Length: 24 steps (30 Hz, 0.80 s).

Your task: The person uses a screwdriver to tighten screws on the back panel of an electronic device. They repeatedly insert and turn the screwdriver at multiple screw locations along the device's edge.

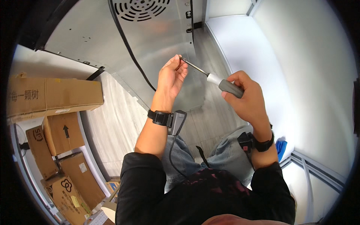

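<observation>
A screwdriver (215, 78) with a grey and silver handle and a long metal shaft slants across the middle of the view. My right hand (248, 98) is closed round the handle. Its shaft points up and left to my left hand (171, 78), whose thumb and forefinger pinch together at the tip. Whatever lies in that pinch is too small to make out. Beyond my hands stands a large metal panel (159, 45) of an appliance, with a slotted round vent (142, 8) at the top.
A black cable (130, 48) runs down the panel toward my left wrist. Cardboard boxes (60, 95) are stacked at the left. A white ledge (245, 41) borders the right, with a blue item (281, 150) by my right forearm. Wood-look floor (116, 116) lies below.
</observation>
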### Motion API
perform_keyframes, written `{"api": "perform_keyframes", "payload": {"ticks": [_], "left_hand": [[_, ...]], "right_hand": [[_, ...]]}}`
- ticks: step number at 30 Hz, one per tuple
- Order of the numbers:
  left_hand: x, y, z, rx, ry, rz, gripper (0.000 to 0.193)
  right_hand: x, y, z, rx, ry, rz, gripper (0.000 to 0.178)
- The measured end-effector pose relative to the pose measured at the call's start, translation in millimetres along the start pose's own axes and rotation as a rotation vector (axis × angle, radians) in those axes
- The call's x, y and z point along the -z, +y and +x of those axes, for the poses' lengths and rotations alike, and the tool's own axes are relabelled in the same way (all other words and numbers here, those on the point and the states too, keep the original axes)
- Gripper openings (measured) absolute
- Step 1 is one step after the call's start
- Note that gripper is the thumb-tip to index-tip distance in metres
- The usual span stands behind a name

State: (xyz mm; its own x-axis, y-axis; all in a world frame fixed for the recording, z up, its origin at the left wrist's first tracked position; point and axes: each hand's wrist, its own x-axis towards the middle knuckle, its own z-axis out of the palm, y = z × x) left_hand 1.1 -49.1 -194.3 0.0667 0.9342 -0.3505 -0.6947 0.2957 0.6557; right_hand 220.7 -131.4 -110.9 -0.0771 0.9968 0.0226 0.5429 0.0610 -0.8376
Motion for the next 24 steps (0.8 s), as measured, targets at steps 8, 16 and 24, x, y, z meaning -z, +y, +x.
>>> {"api": "perform_keyframes", "payload": {"ticks": [8, 16, 24], "left_hand": [[-0.3, 0.4, 23.8, 0.085, 0.038, 0.27, 0.014], [-2.3, 6.5, 28.9, 0.103, 0.022, 0.285, 0.013], [-7.2, 9.0, 22.2, 0.052, 0.012, 0.324, 0.015]], "right_hand": [[-20.7, 42.0, -2.4, -0.085, 0.049, 0.148, 0.025], [-16.0, 56.2, 2.9, -0.164, 0.026, 0.339, 0.025], [-10.7, 59.0, 6.5, -0.175, -0.003, 0.415, 0.026]]}}
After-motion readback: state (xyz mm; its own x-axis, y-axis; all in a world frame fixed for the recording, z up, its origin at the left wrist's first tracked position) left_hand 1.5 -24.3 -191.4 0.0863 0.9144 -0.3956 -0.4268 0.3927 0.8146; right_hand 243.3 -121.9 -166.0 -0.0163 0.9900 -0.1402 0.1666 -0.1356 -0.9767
